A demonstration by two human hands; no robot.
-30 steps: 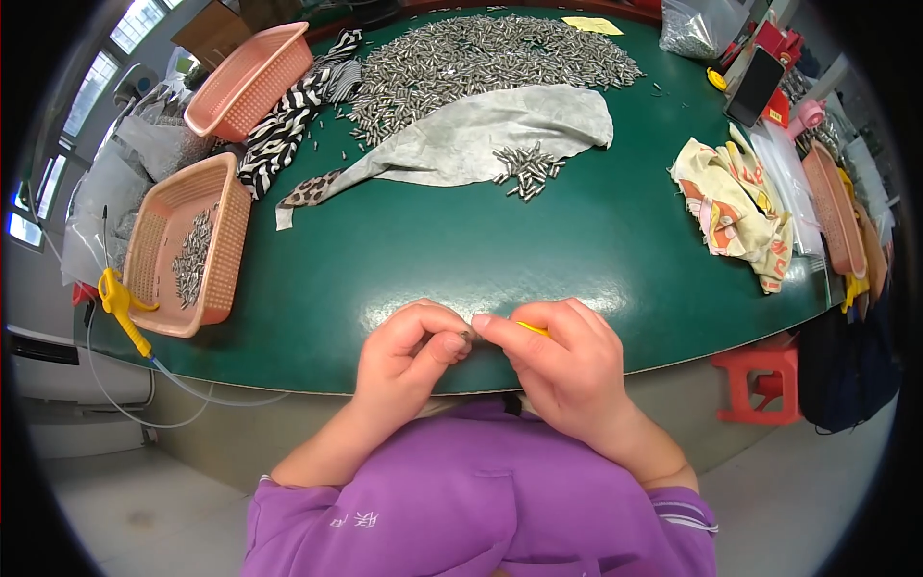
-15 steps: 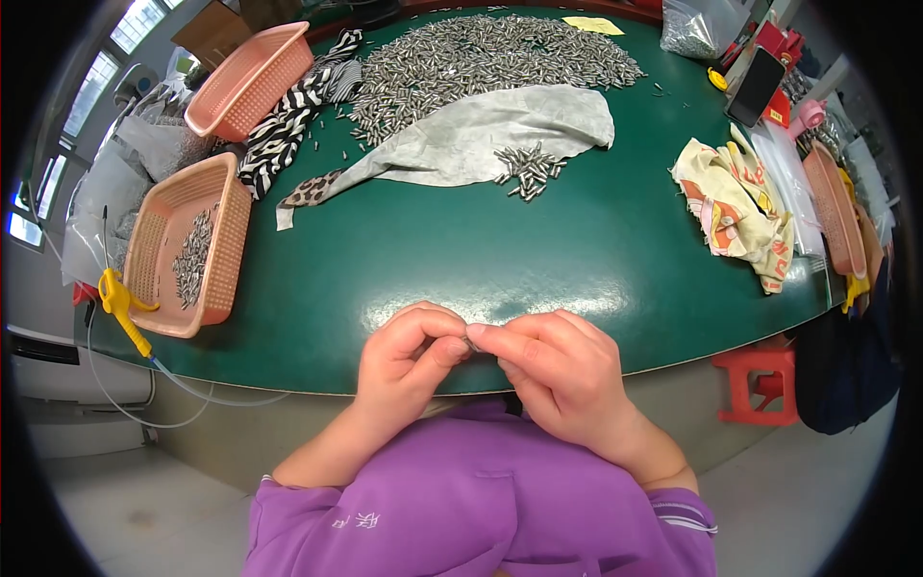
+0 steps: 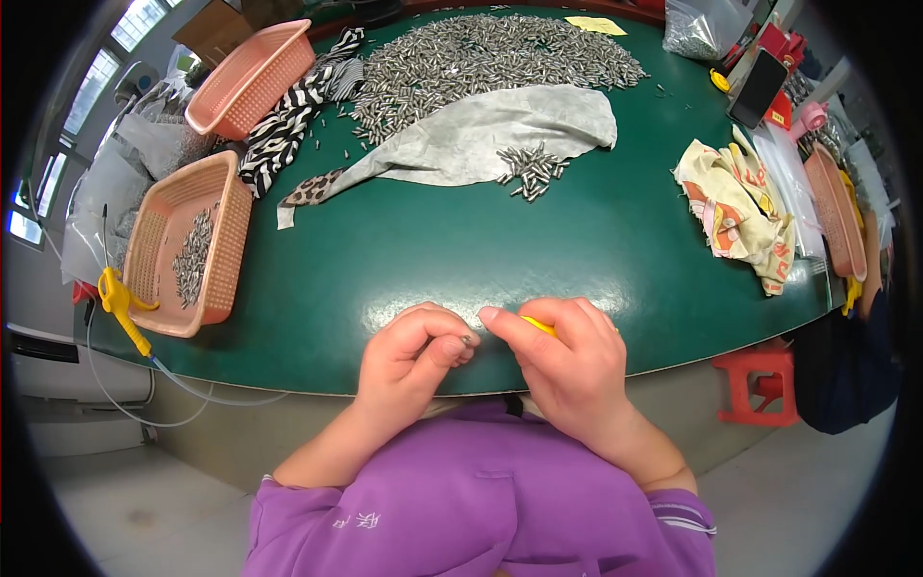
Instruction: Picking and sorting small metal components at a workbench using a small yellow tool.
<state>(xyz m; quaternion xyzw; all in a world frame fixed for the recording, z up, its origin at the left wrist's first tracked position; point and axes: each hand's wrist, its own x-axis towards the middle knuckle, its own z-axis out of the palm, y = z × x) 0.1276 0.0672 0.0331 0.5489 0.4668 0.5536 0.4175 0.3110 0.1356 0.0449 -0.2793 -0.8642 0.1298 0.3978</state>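
Observation:
Close to the table's near edge, my left hand pinches a small metal part between thumb and fingertips. Just to its right and apart from it, my right hand is closed around a yellow object; only a strip shows, so its kind is hidden. The right thumb stretches toward the left fingertips. Beyond my hands, a small heap of similar short metal pins lies partly on a grey cloth and partly on the green table.
A big pile of metal pins covers the far side. At left stand a pink basket with pins, another pink basket and a yellow air gun. At right lie a patterned cloth and a phone. A red stool is below.
My right fingertips have drawn away from the metal part and from my left hand. The yellow object now shows in my right hand. The left hand stays nearly in place.

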